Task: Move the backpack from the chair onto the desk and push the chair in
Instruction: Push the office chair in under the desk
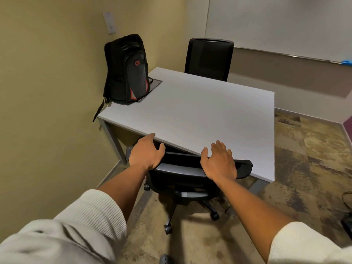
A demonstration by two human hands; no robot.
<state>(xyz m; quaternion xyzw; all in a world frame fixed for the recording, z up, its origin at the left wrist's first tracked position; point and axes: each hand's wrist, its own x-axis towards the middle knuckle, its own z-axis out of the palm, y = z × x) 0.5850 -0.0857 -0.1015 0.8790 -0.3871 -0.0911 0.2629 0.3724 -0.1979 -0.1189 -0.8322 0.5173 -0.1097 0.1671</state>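
Note:
A black backpack (127, 70) with red trim stands upright on the far left corner of the white desk (200, 109), against the wall. One strap hangs over the desk's left edge. The black office chair (182, 178) is tucked under the near edge of the desk, its backrest top touching the edge. My left hand (145, 153) rests on the left end of the backrest top, fingers spread. My right hand (219, 161) lies flat on the right part of the backrest top, fingers apart. Neither hand clasps anything.
A second black chair (208, 59) stands at the far side of the desk. A yellow wall runs along the left, a whiteboard (276, 21) hangs at the back right. Patterned carpet (304, 159) spreads to the right. A dark cable and box (347, 216) lie at the right edge.

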